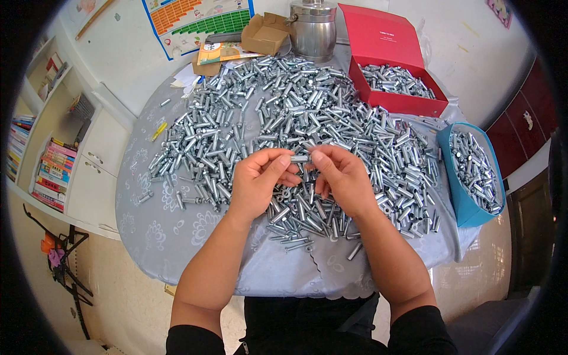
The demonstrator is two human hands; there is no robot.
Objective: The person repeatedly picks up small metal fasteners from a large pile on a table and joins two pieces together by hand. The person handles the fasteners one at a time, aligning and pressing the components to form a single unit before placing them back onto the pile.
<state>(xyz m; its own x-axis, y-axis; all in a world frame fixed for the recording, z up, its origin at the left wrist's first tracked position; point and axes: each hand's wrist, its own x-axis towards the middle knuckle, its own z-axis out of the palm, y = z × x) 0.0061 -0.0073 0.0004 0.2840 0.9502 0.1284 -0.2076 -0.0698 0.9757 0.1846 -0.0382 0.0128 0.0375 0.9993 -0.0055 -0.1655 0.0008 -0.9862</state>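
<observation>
Between both hands, just above the near part of the heap, is a silver metal expansion bolt. My left hand pinches its left end between thumb and fingers. My right hand grips the other end the same way. The fingertips hide part of it. Around and beyond the hands spreads a big pile of loose expansion bolts, with sleeves, bolts and washers mixed in. Several loose pieces lie near the table's front edge, among them a thin bolt.
A red lidded box and a teal bin, both filled with metal pieces, stand at the right. At the back are a steel pot, an open cardboard box and books. A yellow tool lies left on the grey tablecloth.
</observation>
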